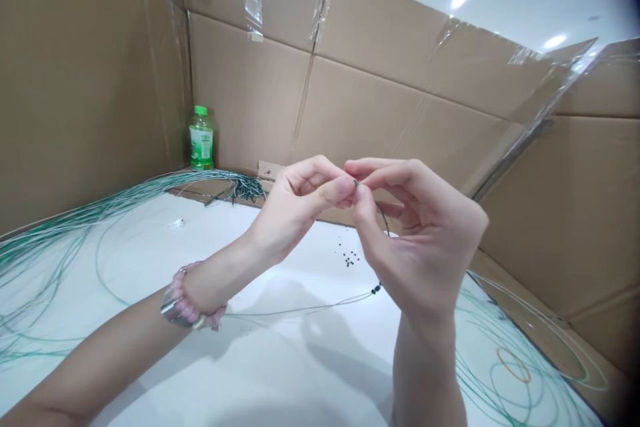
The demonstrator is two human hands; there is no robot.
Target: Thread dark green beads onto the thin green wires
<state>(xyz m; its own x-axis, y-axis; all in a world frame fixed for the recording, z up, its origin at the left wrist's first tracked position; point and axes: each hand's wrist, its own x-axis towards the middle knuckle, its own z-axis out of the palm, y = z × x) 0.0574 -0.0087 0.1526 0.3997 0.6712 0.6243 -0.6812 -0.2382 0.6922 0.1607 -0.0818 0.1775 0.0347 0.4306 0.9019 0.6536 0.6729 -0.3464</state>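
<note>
My left hand and my right hand meet above the white tabletop, thumbs and fingers pinched together. Between their fingertips shows a tiny dark green end of a thin cord; its details are too small to make out. The dark cord runs down behind my right fingers. Below them, small black beads sit on thin green strands that stretch left toward my wrist. Several loose black beads lie scattered on the white surface beyond my hands.
Long green strands spread along the left, ending in a dark bundle. More coiled strands lie at right with an orange ring. A green bottle stands in the corner of cardboard walls. A small white item lies at left.
</note>
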